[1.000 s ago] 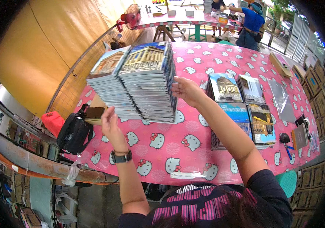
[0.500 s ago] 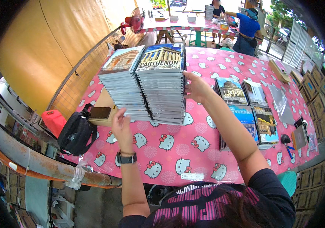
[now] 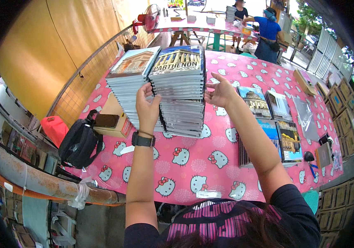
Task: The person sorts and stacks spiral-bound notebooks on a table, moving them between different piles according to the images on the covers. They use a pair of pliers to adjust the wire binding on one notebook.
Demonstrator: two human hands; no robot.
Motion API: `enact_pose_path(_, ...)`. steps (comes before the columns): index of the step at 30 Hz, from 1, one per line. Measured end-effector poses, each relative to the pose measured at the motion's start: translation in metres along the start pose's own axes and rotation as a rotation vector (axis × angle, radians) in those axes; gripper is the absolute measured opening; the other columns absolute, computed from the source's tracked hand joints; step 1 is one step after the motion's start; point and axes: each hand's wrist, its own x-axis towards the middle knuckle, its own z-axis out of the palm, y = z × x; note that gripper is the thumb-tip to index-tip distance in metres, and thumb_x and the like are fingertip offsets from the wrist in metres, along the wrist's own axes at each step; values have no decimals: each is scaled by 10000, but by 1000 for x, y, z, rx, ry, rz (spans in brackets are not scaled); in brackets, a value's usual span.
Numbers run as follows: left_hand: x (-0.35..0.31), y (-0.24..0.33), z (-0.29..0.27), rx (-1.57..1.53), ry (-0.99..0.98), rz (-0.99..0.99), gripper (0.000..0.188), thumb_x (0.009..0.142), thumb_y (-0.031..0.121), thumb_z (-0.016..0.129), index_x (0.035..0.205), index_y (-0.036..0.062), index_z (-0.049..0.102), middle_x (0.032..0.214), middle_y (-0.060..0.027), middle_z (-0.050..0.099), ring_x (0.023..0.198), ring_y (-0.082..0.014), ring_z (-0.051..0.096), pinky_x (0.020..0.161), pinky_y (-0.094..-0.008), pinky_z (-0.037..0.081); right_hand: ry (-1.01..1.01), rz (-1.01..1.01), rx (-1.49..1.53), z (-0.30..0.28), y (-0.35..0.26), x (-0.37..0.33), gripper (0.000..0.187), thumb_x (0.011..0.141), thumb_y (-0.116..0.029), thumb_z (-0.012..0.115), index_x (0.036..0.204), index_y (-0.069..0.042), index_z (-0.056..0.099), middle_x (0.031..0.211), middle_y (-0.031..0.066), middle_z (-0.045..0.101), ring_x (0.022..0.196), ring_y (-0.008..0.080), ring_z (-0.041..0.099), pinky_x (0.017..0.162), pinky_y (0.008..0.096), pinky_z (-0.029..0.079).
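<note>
Two tall stacks of spiral-bound notebooks stand side by side on a pink patterned tablecloth (image 3: 181,180). On top of the right stack (image 3: 181,84) is a cover showing a columned temple; its upper part sits offset from the part below. The left stack (image 3: 123,89) has a cover with a stone arch. My left hand (image 3: 147,105), with a dark watch at the wrist, is at the front by the seam between the stacks, thumb apart from the bent fingers. Beside the right stack's right side, my right hand (image 3: 222,93) has its fingers spread and holds nothing.
Shorter notebook piles (image 3: 270,124) lie to the right, near a clear plastic sheet (image 3: 306,118). A black bag (image 3: 79,144), a phone (image 3: 106,120) on a cardboard box and a metal rail are at left. Two people work at a far table beyond a red fan (image 3: 150,18).
My left hand has moved up and forward to the seam between the stacks. The right stack's upper part has shifted against its lower part. My right hand has come slightly away to the right.
</note>
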Motion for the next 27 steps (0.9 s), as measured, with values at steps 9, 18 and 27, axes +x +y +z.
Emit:
enact_pose_path(9, -20, -34, 10, 79, -91, -138, 595, 639, -55, 576, 1215, 4, 436, 1100, -136, 524, 983, -213, 513, 824, -308, 445, -79, -31, -24, 3, -4, 9, 652, 721, -478, 638, 1090, -18, 362, 1006, 187, 420, 866, 250, 480, 763, 410, 420)
enact_pose_path(18, -29, -32, 6, 277, -136, 120, 599, 599, -13, 565, 1189, 38, 472, 1025, -116, 523, 965, -277, 462, 883, -352, 352, -27, -91, -306, -1, -7, -12, 903, 619, -544, 704, 1249, -65, 268, 905, 164, 500, 788, 222, 490, 702, 357, 367)
enact_pose_path(27, -31, -33, 22, -182, -206, -86, 738, 666, 79, 626, 1330, 38, 307, 1221, -170, 452, 1100, -258, 438, 871, -329, 379, -182, -106, -298, -1, -6, -27, 696, 665, -628, 610, 1065, -61, 556, 1061, 131, 569, 930, 278, 526, 796, 504, 386)
